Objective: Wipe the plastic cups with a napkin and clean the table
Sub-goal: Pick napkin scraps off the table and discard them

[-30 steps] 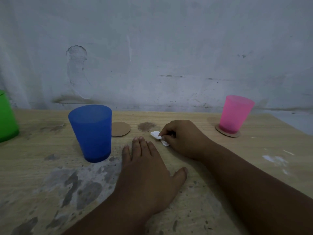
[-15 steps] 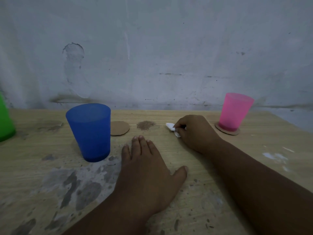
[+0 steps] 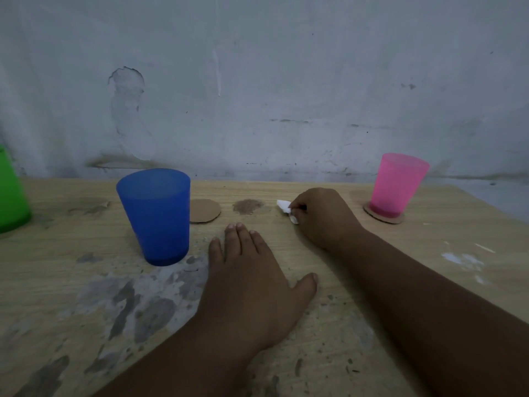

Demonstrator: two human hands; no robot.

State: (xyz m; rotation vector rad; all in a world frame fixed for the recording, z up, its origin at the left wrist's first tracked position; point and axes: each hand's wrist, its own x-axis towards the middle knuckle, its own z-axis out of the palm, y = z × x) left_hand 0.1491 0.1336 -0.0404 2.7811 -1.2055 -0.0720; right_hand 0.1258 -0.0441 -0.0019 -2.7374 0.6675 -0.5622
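- Where the table (image 3: 458, 282) meets its left edge, a green cup (image 3: 11, 193) stands upright, far left of the blue cup (image 3: 156, 216) and cut off by the frame.
- Blue cup: upright on the bare wood, its base by a patch of grey worn stains (image 3: 137, 305).
- Just right of the blue cup, behind its base, lies a round cardboard coaster (image 3: 204, 211) with nothing on it.
- Right of that coaster sits a small brown smudge (image 3: 247, 206) on the wood.
- Left hand (image 3: 252, 285): right of the blue cup and nearer the camera, pressed flat on the table, fingers together, thumb spread, gripping nothing.
- Napkin (image 3: 286, 209): a small white wad, right of the smudge, touching the table, pinched in the fingertips.
- Right hand (image 3: 323, 217): curled closed around the napkin, well right of the blue cup.
- Pink cup (image 3: 396, 184): far right of the blue cup, upright on a second coaster (image 3: 383, 217), near the wall (image 3: 257, 81).
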